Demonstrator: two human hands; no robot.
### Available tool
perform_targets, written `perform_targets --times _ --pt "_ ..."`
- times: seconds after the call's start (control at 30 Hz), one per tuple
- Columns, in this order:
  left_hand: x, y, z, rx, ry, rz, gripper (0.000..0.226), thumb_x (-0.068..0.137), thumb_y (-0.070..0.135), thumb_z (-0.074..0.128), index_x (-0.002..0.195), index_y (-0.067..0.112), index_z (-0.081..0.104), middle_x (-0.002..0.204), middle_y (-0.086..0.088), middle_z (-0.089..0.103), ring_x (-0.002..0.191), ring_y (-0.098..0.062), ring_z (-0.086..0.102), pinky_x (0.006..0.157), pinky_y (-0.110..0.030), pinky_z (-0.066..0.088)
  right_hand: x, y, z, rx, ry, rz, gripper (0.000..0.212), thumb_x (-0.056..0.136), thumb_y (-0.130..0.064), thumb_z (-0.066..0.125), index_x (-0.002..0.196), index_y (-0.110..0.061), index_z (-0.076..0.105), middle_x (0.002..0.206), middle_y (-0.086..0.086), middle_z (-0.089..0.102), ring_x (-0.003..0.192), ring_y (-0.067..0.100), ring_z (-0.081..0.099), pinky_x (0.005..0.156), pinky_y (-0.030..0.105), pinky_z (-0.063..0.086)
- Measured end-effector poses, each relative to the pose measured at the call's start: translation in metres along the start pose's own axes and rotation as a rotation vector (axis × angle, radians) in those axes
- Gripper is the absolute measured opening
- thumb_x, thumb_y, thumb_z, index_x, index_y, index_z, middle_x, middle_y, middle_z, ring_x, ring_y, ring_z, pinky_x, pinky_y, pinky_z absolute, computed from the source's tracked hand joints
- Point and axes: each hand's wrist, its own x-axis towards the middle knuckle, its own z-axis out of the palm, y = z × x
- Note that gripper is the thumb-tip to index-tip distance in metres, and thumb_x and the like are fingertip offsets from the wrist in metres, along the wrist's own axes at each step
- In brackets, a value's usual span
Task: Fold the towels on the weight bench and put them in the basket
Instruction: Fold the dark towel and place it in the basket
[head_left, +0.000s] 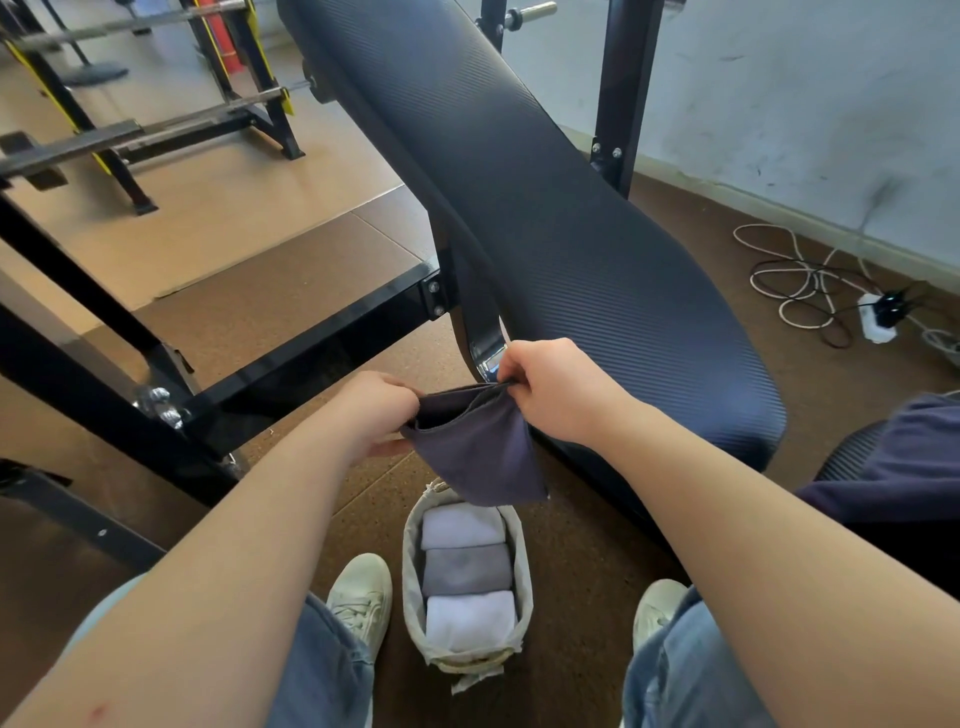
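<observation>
In the head view, the basket (523, 566) stands on the floor between the person's two shoes. This seems a practical place, because the hands need only to go down to reach it. Inside it three folded towels lie in a row: a white one (460, 525) at the far end, a grey one (465, 569) in the middle and another white one (470, 618) at the near end.

Just above the far end of the basket hangs the dark towel (478, 452), already folded into a small packet. Its lowest corner covers a part of the far rim. The left hand (382, 410) has its fingers curled around the top left edge. The right hand (550, 389) pinches the top right corner between thumb and fingers. I think both hands hold the top edge so that the layers stay together and the fold does not open.

Beyond the basket, and to its right, runs the weight bench (571, 234), and I see no towel on its pad. From this I judge the task is near its end. The next move would probably be to lower the packet into the basket, where little free space remains.
</observation>
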Motion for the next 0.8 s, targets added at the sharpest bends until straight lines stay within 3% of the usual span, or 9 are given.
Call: perform_targets --times 0.1,0.2,0.3,0.4,0.57,0.7,0.8 --pt "-0.002 0.001 -0.004 0.141 -0.141 0.176 0.041 0.091 -0.01 0.054 0.1 0.023 0.075 0.103 0.0 0.071 0.097 -0.02 0.069 0.076 -0.038 0.065 -0.001 0.004 -0.003 -0.11 -0.012 0.051 0.026 0.097 -0.004 0.055 0.113 -0.019 0.068 0.111 0.007 0.064 0.093 0.024 0.061 0.071 0.029 0.044" --pt "-0.003 0.001 -0.008 0.322 -0.213 0.308 0.036 0.087 -0.005 0.065 0.104 0.027 0.072 0.103 0.003 0.073 0.097 -0.016 0.07 0.082 -0.038 0.064 -0.002 0.007 -0.004 -0.158 -0.015 0.078 0.03 0.097 -0.002 0.056 0.12 -0.018 0.067 0.116 0.009 0.063 0.094 0.025 0.059 0.073 0.031 0.046" --pt "-0.004 -0.001 -0.01 0.234 -0.203 0.344 0.034 0.088 -0.003 0.063 0.11 0.024 0.061 0.105 -0.003 0.074 0.095 -0.021 0.073 0.085 -0.04 0.063 0.001 0.012 -0.004 -0.119 0.027 0.119 0.029 0.094 -0.004 0.056 0.115 -0.022 0.067 0.114 0.008 0.064 0.099 0.027 0.061 0.081 0.036 0.054" --pt "-0.006 -0.004 -0.012 0.178 -0.18 0.466 0.025 0.091 -0.004 0.057 0.098 0.019 0.061 0.107 -0.005 0.071 0.088 -0.022 0.075 0.076 -0.04 0.065 0.002 0.018 -0.007 -0.026 0.079 0.165 0.024 0.092 -0.008 0.058 0.107 -0.024 0.07 0.108 0.0 0.068 0.104 0.023 0.061 0.087 0.031 0.052" --pt "-0.003 -0.01 -0.014 0.34 -0.092 0.673 0.036 0.095 -0.001 0.054 0.093 0.029 0.074 0.109 0.006 0.069 0.073 -0.015 0.075 0.069 -0.037 0.064 0.001 0.018 -0.012 0.041 0.112 0.146 0.02 0.092 -0.011 0.061 0.104 -0.022 0.072 0.098 -0.007 0.066 0.102 0.018 0.062 0.086 0.025 0.047" --pt "0.0 -0.01 -0.018 0.506 -0.008 0.773 0.036 0.095 0.003 0.057 0.105 0.028 0.081 0.108 0.008 0.073 0.086 -0.008 0.068 0.082 -0.033 0.06 0.0 0.019 -0.015 0.074 0.128 0.139 0.019 0.093 -0.013 0.062 0.106 -0.023 0.072 0.097 -0.01 0.064 0.098 0.014 0.06 0.081 0.022 0.042" --pt "-0.005 -0.009 -0.014 0.706 -0.071 0.736 0.031 0.095 0.011 0.055 0.102 0.027 0.081 0.1 0.009 0.073 0.092 -0.008 0.065 0.085 -0.036 0.059 -0.001 0.02 -0.014 0.094 0.116 0.137 0.019 0.093 -0.013 0.062 0.104 -0.025 0.073 0.097 -0.009 0.066 0.094 0.013 0.061 0.078 0.021 0.042"
